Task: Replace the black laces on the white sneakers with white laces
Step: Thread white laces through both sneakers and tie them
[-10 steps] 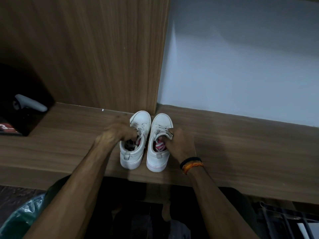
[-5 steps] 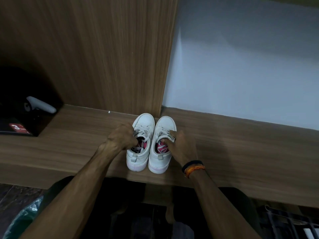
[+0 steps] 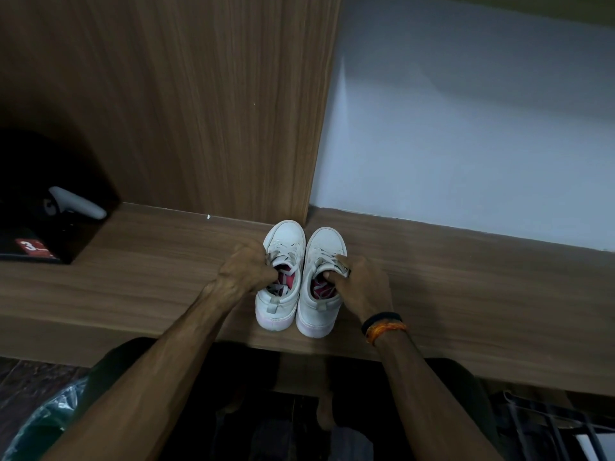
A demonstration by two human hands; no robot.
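Note:
Two white sneakers stand side by side on a wooden shelf [image 3: 133, 281], toes toward the back wall. Both carry white laces and show pink insoles. My left hand [image 3: 244, 272] grips the left sneaker [image 3: 283, 247] at its collar, fingers curled into the opening. My right hand [image 3: 361, 282] grips the right sneaker [image 3: 324, 244] the same way, thumb inside the opening and fingers over its outer side. No black laces are in view.
A black box [image 3: 43, 241] with a red label and a grey handle-shaped object [image 3: 78, 202] sit at the shelf's left end. A wooden panel [image 3: 199, 111] and a pale wall [image 3: 466, 128] rise behind. A dark wire rack [image 3: 549, 427] is at the lower right.
Both sneakers have slid a little farther back on the shelf, with my hands holding them throughout.

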